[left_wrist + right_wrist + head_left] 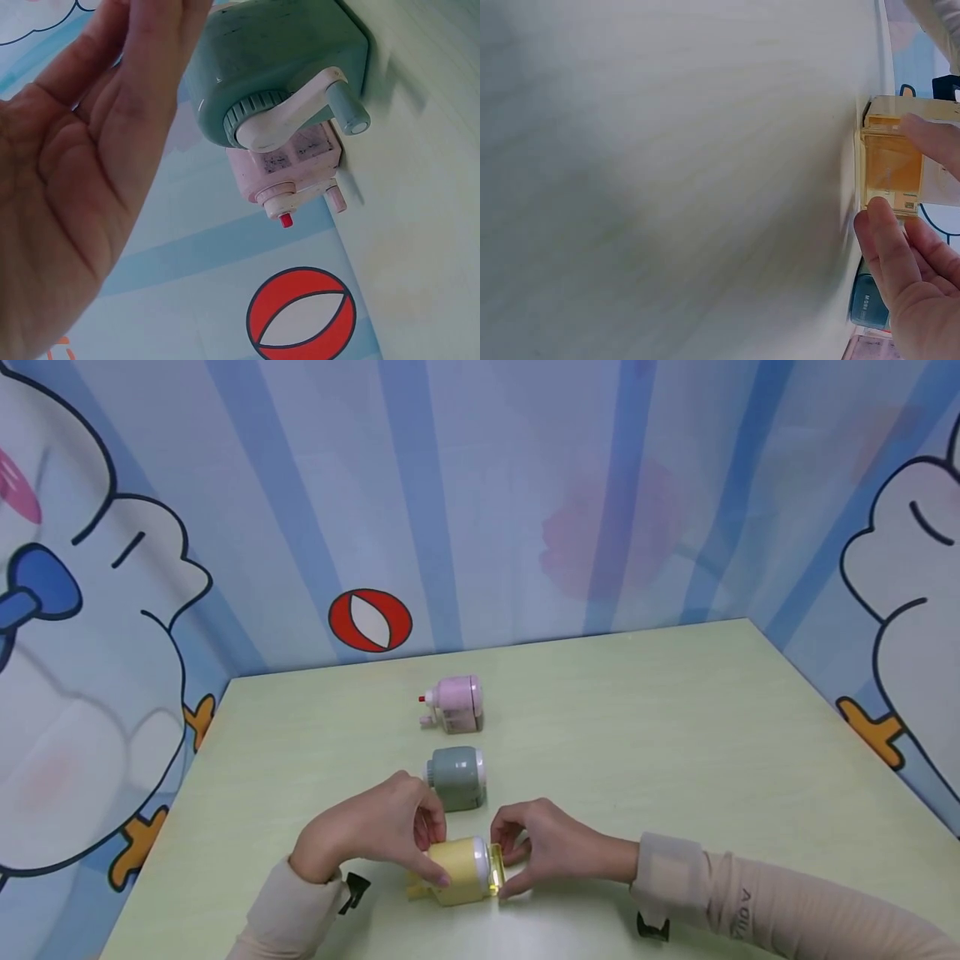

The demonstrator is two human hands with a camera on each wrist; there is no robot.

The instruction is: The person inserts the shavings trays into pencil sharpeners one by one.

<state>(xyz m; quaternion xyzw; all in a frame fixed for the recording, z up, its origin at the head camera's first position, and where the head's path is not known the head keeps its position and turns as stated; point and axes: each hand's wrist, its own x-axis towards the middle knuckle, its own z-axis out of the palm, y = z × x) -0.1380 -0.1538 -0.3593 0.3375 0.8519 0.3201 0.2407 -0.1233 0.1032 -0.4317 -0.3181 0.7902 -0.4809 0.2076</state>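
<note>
A yellow crank pencil sharpener (459, 870) lies near the table's front, its crank end pointing left. My left hand (378, 827) grips its body from the crank side, thumb in front and fingers behind. At its right end, my right hand (551, 843) pinches the clear yellow shavings drawer (894, 166) between thumb and fingers. In the head view the drawer stands partly out from the white rim. The left wrist view shows my left palm (60, 195), but what it holds lies outside that view.
Just behind the yellow one stands a green crank pencil sharpener (455, 777), close to my left fingers. A pink crank pencil sharpener (459, 703) is farther back. The pale table (675, 727) meets a printed curtain (510, 510) at its back and sides.
</note>
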